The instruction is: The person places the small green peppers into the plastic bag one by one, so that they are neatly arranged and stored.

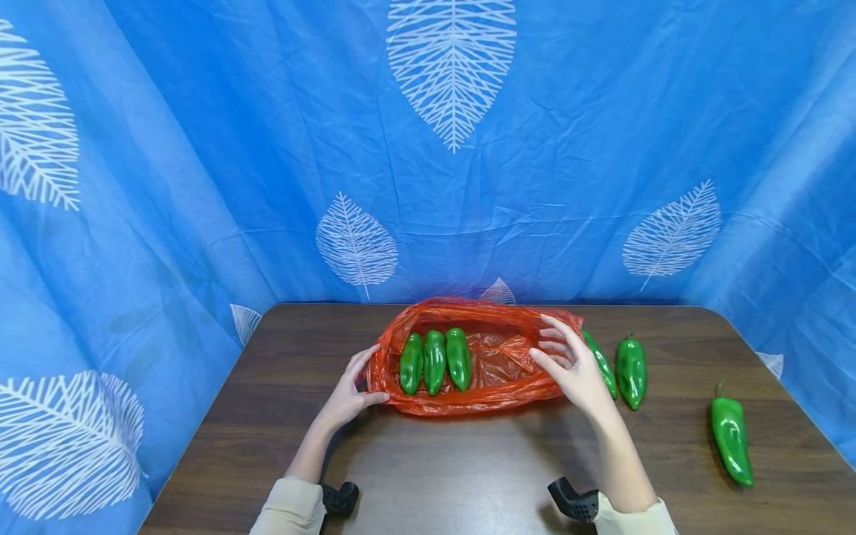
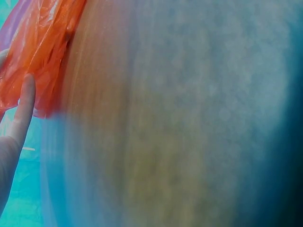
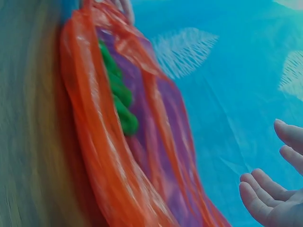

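A red plastic bag (image 1: 468, 405) lies with its mouth spread wide near the table's back edge. Inside its left part, three green peppers (image 1: 435, 362) sit side by side. My left hand (image 1: 346, 394) is at the bag's left end, its fingers along the side and its thumb at the front rim. The straight thumb (image 2: 27, 94) touches the plastic in the left wrist view. Over the bag's right end is my right hand (image 1: 571, 364), fingers spread and holding nothing. In the right wrist view that hand (image 3: 274, 194) appears apart from the bag (image 3: 90, 123).
Just right of the bag, one green pepper (image 1: 602, 364) is partly hidden by the right hand, with another pepper (image 1: 631, 371) beside it. A third pepper (image 1: 732, 440) lies farther right on the brown wooden table (image 1: 455, 461). A blue leaf-patterned curtain (image 1: 568, 148) hangs behind.
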Action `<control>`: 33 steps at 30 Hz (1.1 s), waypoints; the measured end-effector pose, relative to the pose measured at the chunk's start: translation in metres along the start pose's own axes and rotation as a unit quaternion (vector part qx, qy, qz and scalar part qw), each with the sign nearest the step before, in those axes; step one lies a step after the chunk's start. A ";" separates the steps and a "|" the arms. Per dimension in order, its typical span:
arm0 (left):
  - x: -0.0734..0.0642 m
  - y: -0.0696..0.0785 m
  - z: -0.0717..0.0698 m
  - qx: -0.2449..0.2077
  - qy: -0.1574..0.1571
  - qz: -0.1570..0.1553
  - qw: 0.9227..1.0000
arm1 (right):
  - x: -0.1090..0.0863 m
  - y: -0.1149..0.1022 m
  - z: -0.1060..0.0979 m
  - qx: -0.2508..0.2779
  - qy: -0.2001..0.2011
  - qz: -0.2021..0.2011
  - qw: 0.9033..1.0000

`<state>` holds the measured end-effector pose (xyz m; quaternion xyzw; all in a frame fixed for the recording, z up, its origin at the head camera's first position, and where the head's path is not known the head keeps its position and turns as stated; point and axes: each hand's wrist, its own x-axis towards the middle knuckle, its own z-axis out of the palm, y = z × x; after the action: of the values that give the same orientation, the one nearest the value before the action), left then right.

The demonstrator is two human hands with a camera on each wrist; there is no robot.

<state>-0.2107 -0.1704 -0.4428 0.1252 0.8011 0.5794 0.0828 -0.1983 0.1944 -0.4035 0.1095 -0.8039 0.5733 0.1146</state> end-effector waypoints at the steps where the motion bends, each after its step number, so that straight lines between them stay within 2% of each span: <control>1: 0.000 0.000 0.000 0.001 0.000 0.000 1.000 | -0.003 0.000 -0.005 0.001 0.009 -0.004 1.000; 4: 0.000 0.000 0.001 0.001 0.001 -0.004 1.000 | -0.011 -0.002 -0.018 0.000 0.033 -0.006 0.999; 11: 0.000 -0.001 0.002 0.004 0.001 -0.006 1.000 | -0.032 0.002 -0.050 -0.002 0.062 0.032 0.998; 13: 0.000 -0.001 0.002 0.004 0.002 -0.003 1.000 | -0.037 0.011 -0.059 -0.005 0.072 0.038 0.997; 17: 0.000 -0.002 0.002 0.005 0.003 0.001 1.000 | -0.046 0.048 -0.083 0.003 0.106 0.030 0.994; 20: 0.000 -0.002 0.002 0.004 0.002 0.002 1.000 | -0.054 0.067 -0.102 -0.017 0.135 0.045 0.990; 22: 0.000 -0.002 0.002 0.003 0.003 0.001 1.000 | -0.060 0.069 -0.112 -0.035 0.157 0.067 0.985; 23: 0.000 -0.002 0.002 0.003 0.003 0.002 1.000 | -0.064 0.071 -0.117 -0.034 0.169 0.062 0.983; 24: 0.000 -0.003 0.002 0.003 0.004 0.004 1.000 | -0.067 0.066 -0.120 -0.040 0.181 0.077 0.980; 26: 0.001 -0.004 0.002 0.004 0.005 0.009 1.000 | -0.073 0.062 -0.126 -0.022 0.210 0.081 0.974; 29: 0.001 -0.006 0.002 0.004 0.007 0.018 1.000 | -0.082 0.050 -0.135 0.003 0.225 0.122 0.967; 33: 0.001 -0.007 0.002 0.004 0.009 0.021 1.000 | -0.094 0.040 -0.145 0.095 0.238 0.169 0.952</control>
<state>-0.2121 -0.1700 -0.4504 0.1373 0.8014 0.5788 0.0631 -0.1131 0.3482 -0.4227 -0.1572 -0.7015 0.6676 0.1935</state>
